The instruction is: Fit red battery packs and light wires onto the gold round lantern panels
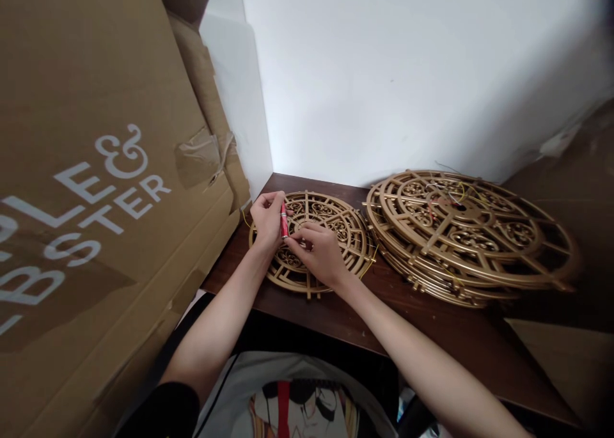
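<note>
My left hand (268,219) is closed round a slim red tube with silver bands (284,224), held nearly upright over the smaller gold openwork disc (309,286). Its exact kind is too small to tell. At the tube's lower end, the fingertips of my right hand (320,251) are pinched together; whatever they grip is too small to make out. Both hands are above the disc, which has scrollwork and crossbars and lies flat on the dark wooden table (316,323). Thin yellow wire (373,262) hangs at the disc's right edge.
To the right stands a stack of larger gold openwork discs (472,233), with red and yellow wires on top. A big printed cardboard box (110,259) rises on the left. Behind the table is a white wall (384,73); more cardboard (566,355) sits at lower right.
</note>
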The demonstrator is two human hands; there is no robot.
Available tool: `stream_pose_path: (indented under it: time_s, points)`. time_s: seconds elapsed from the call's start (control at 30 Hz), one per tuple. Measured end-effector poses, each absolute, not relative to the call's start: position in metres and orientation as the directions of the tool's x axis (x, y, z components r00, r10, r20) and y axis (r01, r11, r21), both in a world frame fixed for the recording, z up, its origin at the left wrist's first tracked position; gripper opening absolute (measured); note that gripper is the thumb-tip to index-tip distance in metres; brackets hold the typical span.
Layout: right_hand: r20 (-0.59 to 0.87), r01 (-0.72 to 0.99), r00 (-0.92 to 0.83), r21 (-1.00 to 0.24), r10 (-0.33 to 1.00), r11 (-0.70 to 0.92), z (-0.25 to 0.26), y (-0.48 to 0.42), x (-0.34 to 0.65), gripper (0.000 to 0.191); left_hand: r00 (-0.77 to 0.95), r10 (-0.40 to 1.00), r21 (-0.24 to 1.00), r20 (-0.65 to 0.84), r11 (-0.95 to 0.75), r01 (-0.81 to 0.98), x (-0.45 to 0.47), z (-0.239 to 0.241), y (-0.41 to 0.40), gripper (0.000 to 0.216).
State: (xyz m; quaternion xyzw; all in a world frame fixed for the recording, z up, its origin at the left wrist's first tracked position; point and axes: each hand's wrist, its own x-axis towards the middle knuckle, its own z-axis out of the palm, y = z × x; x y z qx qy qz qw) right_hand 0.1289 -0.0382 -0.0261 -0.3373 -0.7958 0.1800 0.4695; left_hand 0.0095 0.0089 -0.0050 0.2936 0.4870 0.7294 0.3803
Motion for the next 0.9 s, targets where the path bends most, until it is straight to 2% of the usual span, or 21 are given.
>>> stream_pose_path:
  time_s: [0.23, 0.53, 0.9]
  points:
    - [0.634, 0.386, -0.332, -0.584, 0.698, 0.714, -0.0256, -0.0419, 0.1242, 0.013, -0.531, 0.843, 0.940, 0.084, -0.243, -0.238, 0.0089, -0.0069, 0.0090, 0.016]
    - [0.589, 0.333, -0.288, -0.678, 0.755, 0.655, -0.0314, -0.0394, 0.1220, 0.019, -0.550, 0.830, 0.948, 0.092, -0.242, -0.206, 0.0125, -0.0065, 0.0090, 0.015]
    - [0.589, 0.369, -0.338, -0.635, 0.734, 0.679, -0.0264, -0.0405, 0.1237, 0.016, -0.491, 0.865, 0.936, 0.108, -0.256, -0.244, 0.0057, -0.0094, 0.0123, 0.022]
